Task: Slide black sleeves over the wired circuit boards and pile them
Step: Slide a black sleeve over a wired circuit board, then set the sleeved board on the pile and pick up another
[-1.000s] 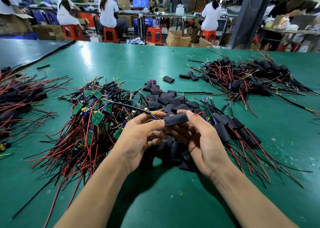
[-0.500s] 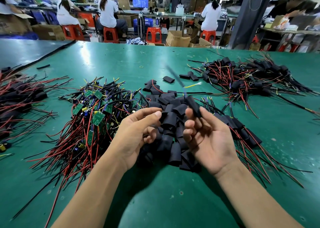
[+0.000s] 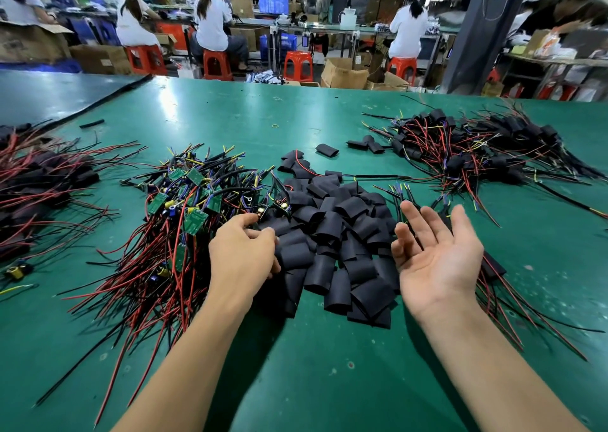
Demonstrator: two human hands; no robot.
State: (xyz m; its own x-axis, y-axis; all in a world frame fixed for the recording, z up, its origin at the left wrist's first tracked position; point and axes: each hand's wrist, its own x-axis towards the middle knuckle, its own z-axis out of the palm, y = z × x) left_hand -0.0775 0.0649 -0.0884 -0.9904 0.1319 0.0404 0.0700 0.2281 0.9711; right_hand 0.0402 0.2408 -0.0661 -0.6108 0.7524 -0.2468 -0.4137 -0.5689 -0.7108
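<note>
Since half a second ago the right hand has let go of its sleeved board. It is now palm up, fingers spread, empty, at the right edge of the sleeves. The left hand has dropped toward the boards, fingers curled, tips at a dark board on the heap's right edge; pinched or only touched, can't tell.

Boards: light and rigid, with springy tangled leads that will likely snag neighbours. Take one by its edge, not the wires.

Sleeves: soft, flattened, light; the mouth needs opening.

Finished pile lies far right. The table has bare mat beyond the heaps and near the body; its far edge is well off.
</note>
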